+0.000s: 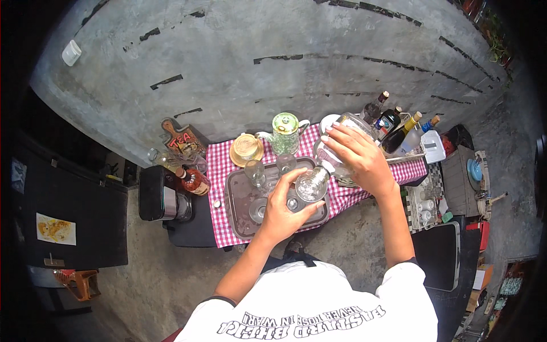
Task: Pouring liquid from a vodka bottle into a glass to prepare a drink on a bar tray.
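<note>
My left hand (279,212) is closed round a clear stemmed glass (311,186), its mouth facing up, above a brown tray (232,200). My right hand (360,161) grips a large clear glass bottle (330,153), tilted so its neck meets the glass's rim at the right. Whether liquid is flowing I cannot make out. Standing on the tray are clear glasses, one a stemmed glass (256,172) at the left and another a glass (286,164) behind my left fingertips. A small white cap (217,203) lies on the checked cloth (219,222) left of the tray.
Behind the tray stand a green-lidded glass pitcher (285,131) and a round wooden-lidded container (246,147). Several bottles fill a rack (407,158) at the right. An amber bottle (194,181) and a black coffee machine (158,194) stand left. A grey wall (228,74) rises behind.
</note>
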Demonstrator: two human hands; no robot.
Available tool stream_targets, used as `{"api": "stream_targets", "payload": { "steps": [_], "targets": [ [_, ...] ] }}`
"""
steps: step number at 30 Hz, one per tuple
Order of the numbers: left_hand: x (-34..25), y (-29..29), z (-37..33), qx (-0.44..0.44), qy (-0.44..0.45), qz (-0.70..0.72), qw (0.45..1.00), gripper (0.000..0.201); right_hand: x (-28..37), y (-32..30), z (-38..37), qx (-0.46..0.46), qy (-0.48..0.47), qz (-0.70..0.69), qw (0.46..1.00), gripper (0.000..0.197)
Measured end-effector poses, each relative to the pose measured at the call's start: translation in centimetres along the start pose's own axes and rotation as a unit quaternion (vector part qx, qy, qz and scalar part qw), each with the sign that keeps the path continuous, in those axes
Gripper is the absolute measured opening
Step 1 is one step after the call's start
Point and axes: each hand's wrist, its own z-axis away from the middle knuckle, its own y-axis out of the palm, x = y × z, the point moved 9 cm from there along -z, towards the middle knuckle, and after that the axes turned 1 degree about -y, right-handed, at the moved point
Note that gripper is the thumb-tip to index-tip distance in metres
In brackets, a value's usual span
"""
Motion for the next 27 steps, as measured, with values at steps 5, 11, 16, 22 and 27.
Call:
{"api": "stream_targets", "payload": {
  "steps": [5,11,16,22,27],
  "targets": [
    [-0.17,0.03,-0.12,0.002,0.002,0.003,1.000,0.070,-0.05,-0.07,0.03,-0.003,0.002,-0.001,1.000,0.045],
    [-0.15,0.00,-0.04,0.002,0.006,-0.001,1.000,0.070,-0.07,0.00,0.04,0.001,0.002,-0.005,1.000,0.045],
    [-0.01,-0.09,-0.05,0.000,0.006,0.005,1.000,0.069,-0.04,0.11,0.02,0.005,0.002,-0.007,1.000,0.046],
    [0.02,-0.12,-0.13,-0.003,0.004,-0.002,1.000,0.069,-0.09,0.01,-0.10,-0.001,0.001,-0.004,1.000,0.046],
    [-0.04,-0.12,-0.24,-0.003,0.004,-0.001,1.000,0.070,-0.14,0.00,-0.16,-0.002,-0.002,0.004,1.000,0.046]
  ]
}}
